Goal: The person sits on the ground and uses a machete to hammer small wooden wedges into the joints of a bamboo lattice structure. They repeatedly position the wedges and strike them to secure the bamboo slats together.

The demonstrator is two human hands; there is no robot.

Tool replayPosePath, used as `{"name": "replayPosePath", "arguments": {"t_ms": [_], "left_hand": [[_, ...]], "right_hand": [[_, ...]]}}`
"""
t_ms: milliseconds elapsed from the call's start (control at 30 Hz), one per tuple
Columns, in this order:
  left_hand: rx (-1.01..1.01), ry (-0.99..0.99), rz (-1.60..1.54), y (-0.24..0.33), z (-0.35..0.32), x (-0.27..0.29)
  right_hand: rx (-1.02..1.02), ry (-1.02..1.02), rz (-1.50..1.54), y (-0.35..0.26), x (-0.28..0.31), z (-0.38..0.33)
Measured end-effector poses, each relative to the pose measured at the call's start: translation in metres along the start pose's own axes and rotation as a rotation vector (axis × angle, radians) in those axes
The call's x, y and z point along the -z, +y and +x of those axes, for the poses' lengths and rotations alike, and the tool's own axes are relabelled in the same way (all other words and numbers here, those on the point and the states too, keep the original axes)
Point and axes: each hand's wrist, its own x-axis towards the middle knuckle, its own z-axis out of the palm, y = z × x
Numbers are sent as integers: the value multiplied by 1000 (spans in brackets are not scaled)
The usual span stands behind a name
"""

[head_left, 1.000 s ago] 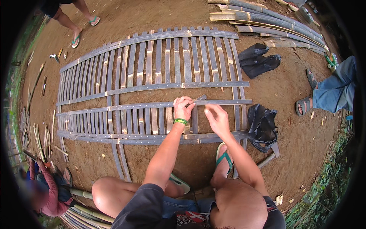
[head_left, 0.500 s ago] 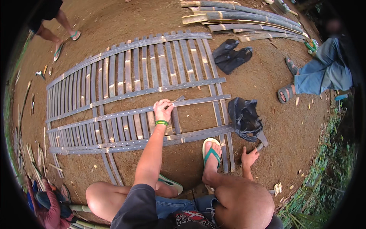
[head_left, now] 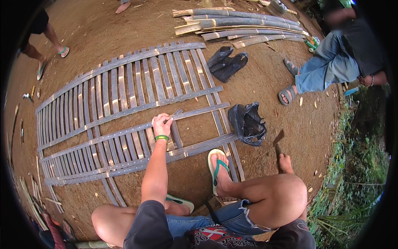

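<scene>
My left hand (head_left: 161, 123) rests at the nearer bamboo rail (head_left: 195, 113), its fingers pinched together. What lies between the fingertips is too small to make out. A loose dark slat (head_left: 177, 135) crosses under that rail just right of the hand. On my right, beyond my knee, my right hand (head_left: 285, 163) is closed around the handle of a machete (head_left: 278, 140), whose short dark blade points up and away from me. Slats fixed side by side make up the bamboo panel (head_left: 124, 89) in front of me.
Black plastic bags lie right of the panel, one (head_left: 247, 124) near and one (head_left: 227, 63) farther off. Split bamboo (head_left: 248, 23) is piled at the back. A seated person (head_left: 331, 62) is at the right, a standing person's legs (head_left: 41, 45) at far left. Plants (head_left: 352, 174) border the right.
My right hand has taken hold of the machete beside the near bag and lifted it, blade turned upward. My left hand stays at the rail. The view has shifted to the right.
</scene>
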Motion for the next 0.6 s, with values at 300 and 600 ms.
{"name": "replayPosePath", "arguments": {"t_ms": [300,600], "left_hand": [[20,-6,-53,5,-1,-6],[51,29,-87,7,-3,-9]], "right_hand": [[697,-154,246,-234,156,-135],[934,-535,155,-340,-120,-198]]}}
